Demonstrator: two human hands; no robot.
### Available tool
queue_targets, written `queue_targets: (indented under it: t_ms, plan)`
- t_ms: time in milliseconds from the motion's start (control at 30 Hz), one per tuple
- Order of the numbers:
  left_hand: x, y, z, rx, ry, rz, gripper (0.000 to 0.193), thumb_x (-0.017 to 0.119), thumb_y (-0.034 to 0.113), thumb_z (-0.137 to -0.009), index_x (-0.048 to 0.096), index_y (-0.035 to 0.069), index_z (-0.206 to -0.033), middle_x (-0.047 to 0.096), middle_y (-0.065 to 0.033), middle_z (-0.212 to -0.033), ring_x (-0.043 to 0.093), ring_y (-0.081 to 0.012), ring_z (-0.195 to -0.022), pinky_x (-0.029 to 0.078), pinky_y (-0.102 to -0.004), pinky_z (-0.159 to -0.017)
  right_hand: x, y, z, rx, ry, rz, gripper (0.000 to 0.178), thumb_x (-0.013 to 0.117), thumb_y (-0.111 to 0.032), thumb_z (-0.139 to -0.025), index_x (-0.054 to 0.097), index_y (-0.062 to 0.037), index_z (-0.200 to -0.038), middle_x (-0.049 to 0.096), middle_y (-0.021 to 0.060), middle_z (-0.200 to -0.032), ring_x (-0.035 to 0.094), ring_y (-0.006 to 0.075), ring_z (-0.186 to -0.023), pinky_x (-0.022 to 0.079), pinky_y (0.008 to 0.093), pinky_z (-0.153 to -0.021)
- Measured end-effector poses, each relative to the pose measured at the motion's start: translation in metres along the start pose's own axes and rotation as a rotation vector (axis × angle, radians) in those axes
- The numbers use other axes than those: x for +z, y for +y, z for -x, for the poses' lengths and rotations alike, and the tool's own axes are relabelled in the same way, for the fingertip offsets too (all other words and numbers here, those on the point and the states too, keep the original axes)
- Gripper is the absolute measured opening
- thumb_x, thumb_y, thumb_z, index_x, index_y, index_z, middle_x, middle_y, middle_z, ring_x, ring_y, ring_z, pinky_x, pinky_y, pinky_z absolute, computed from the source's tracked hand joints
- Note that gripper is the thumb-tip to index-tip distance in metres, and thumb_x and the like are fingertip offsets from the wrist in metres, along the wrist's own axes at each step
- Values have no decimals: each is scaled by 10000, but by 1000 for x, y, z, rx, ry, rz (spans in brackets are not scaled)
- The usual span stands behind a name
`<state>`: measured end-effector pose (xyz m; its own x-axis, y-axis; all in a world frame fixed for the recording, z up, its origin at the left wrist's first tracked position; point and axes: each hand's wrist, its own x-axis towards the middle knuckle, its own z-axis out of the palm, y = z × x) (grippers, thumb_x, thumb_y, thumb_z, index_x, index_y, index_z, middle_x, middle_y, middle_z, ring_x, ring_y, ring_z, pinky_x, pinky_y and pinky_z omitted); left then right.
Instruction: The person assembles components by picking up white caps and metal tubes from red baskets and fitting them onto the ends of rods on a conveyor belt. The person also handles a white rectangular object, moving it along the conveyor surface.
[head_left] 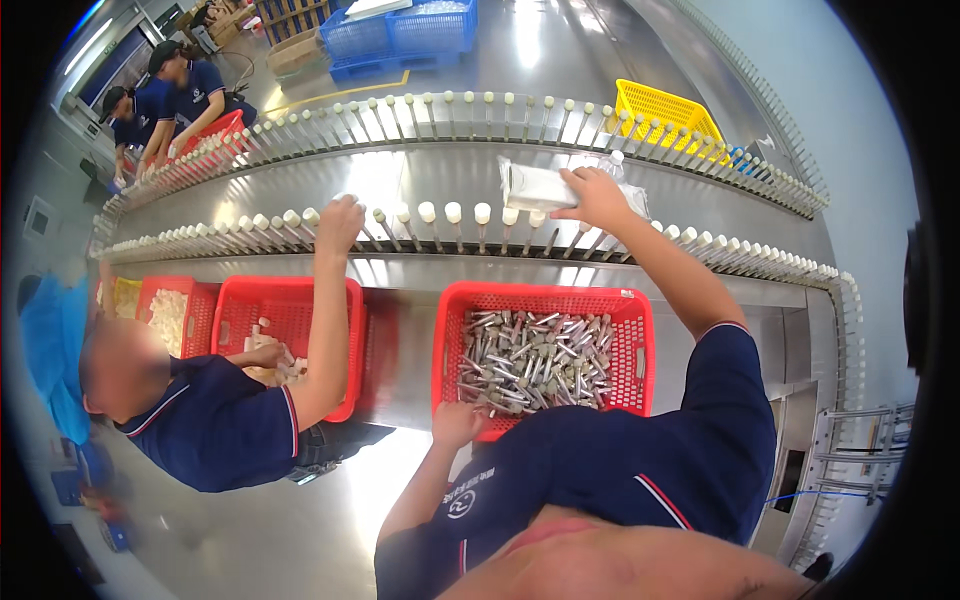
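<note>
White oblong packet (537, 187) near capped pegs (483, 214); silvery rod-like pieces (535, 355) jumbled inside a red perforated basket (630, 350).

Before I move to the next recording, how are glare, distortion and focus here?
Head view: fisheye distortion curves the row of white-tipped pins; glare whitens patches of the steel worktop and the floor; the small metal pieces in the red basket are distinguishable, if slightly soft; black borders the left and right edges.

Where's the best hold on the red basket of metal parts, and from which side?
I'd take the basket by its left and right rims, coming from outside each end: the rim stands above the metal parts lying inside, and both ends look open, whereas the shirt covers part of the near edge.
</note>
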<state>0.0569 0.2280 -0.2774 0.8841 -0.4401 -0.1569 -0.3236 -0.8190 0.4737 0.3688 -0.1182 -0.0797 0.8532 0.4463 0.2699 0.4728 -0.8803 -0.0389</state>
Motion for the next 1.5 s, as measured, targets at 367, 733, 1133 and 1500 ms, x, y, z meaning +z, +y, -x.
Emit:
queue_targets:
  t_ms: [367,733,1133,1500]
  plan:
    - [2,-6,1,24,22,19,224,521,295,-804,700,208,-906,661,-94,-743,639,-273,-723,445,-451,-675,0,-1,9,63,-66,-6,815,747,-565,-627,562,-15,-1199,612,169,-1048,560,333,-977,434,414,-888]
    - [-46,-5,-174,-284,627,894,349,578,98,-837,566,1,-1172,648,-131,-799,624,-210,-690,502,-318,-654,11,3,19,46,-90,-3,788,724,-580,-644,554,-21,-1173,603,151,-991,560,329,-968,435,413,-875]
    - [-83,43,-322,-60,886,1215,101,567,83,-888,593,-5,-931,585,-37,-680,491,-139,-572,422,-270,-558,13,7,13,47,-33,-12,778,732,-582,-634,565,-59,-1185,597,141,-1015,565,315,-989,426,424,-890]
    - [60,-8,-86,78,-61,249,330,619,239,-803,627,87,-1096,617,-149,-981,603,-336,-922,490,-438,-785,5,22,14,125,-10,34,812,771,-553,-591,544,-54,-1191,609,131,-998,567,322,-976,430,426,-864]
